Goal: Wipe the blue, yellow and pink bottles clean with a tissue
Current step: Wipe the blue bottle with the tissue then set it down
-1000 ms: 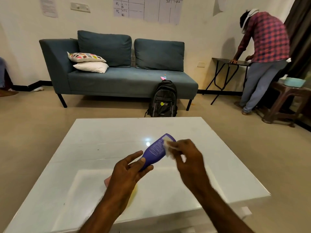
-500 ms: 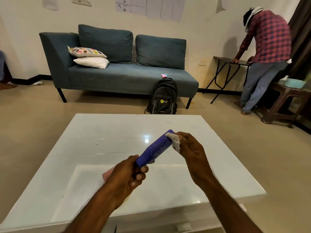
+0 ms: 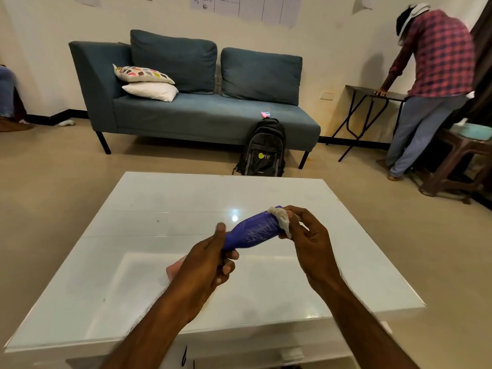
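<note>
The blue bottle [image 3: 253,231] is held tilted above the white table [image 3: 149,209], its base up and to the right, with pale scribble marks on its side. My left hand [image 3: 210,259] grips its lower neck end. My right hand [image 3: 306,235] pinches a crumpled white tissue [image 3: 282,219] against the bottle's upper end. A corner of the pink bottle [image 3: 174,269] lies on the table, mostly hidden behind my left wrist. The yellow bottle is hidden.
A blue sofa [image 3: 202,113] with pillows stands beyond the table, a black backpack [image 3: 262,153] leaning on it. At the right a person in a checked shirt [image 3: 436,83] bends over a folding table [image 3: 372,94], beside a brown stool [image 3: 458,161].
The bottle has been rolled in my left hand, turning the scribbled side up. My right hand with the tissue has moved to the bottle's upper end. The camera has tilted down.
</note>
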